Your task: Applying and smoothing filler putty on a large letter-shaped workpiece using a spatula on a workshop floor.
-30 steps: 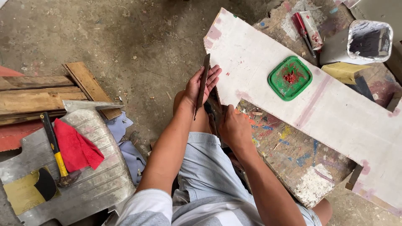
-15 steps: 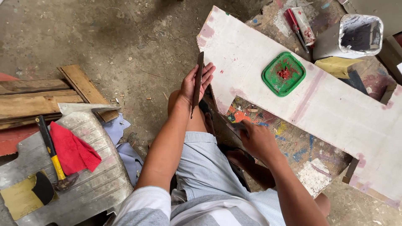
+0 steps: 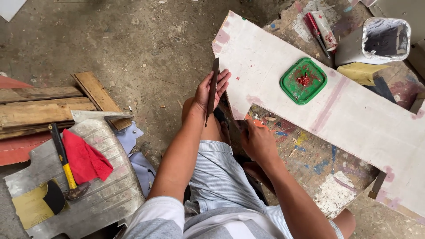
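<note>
the right hand [image 3: 259,142] has come away from the blade [image 3: 213,90] and dropped to the near edge of the white board [image 3: 354,115], where a second ago both hands met at the blade. its fingers curl down over something at the board's edge beside the knee; what they grip, if anything, i cannot tell. the left hand [image 3: 208,90] still holds the blade, a long thin dark strip standing nearly upright, fingers closed around its middle with the fingertips flat along it. the blade sits just off the board's left corner, above the left knee, no longer touching the other hand. so the two-handed work on the blade looks paused, and the right hand now tends to the board side.

on the board lies a green lid [image 3: 303,80] with red paint in it, well apart from both hands. beyond the board a white bucket [image 3: 376,42] stands beside a red-handled tool [image 3: 315,26] and a yellowish sheet [image 3: 363,72]. the tabletop [image 3: 310,155] under the board is spattered with paint. to the left, on the floor, a metal sheet [image 3: 102,177] carries a hammer [image 3: 64,161], a red cloth [image 3: 84,157] and sandpaper [image 3: 35,203]; planks [image 3: 48,104] lie behind it. nothing stands between the hands and the board; the person's own knees crowd the gap.
</note>
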